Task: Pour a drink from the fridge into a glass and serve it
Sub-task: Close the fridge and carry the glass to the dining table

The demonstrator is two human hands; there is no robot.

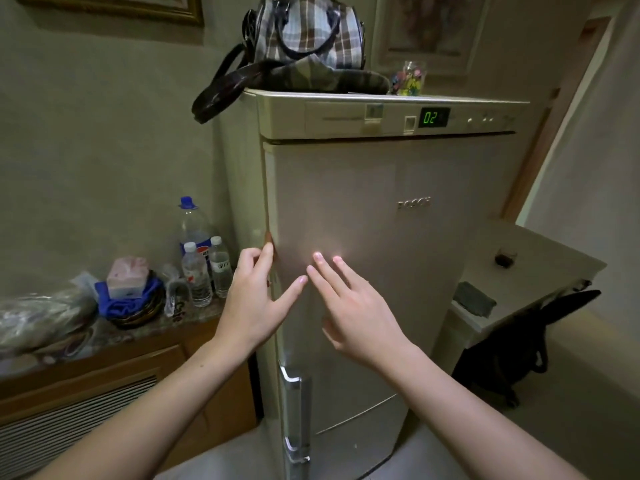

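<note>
A tall beige fridge (381, 209) stands in front of me with its upper door closed and a green "02" on the top panel. My left hand (256, 299) is at the door's left edge, fingers reaching round the edge and thumb stretched across the door front. Close to the right of it, my right hand (353, 306) is held against or just in front of the door with straight, spread fingers. Silver handles (294, 410) sit lower on the door's left edge, below both hands. No glass or drink from the fridge is in view.
A stone counter (145, 327) on the left holds several plastic bottles (201, 251), a tissue pack on a blue cloth, and bags. A plaid bag (304, 32) and a jar lie on the fridge top. A white table (526, 271) and a dark chair (519, 341) stand to the right.
</note>
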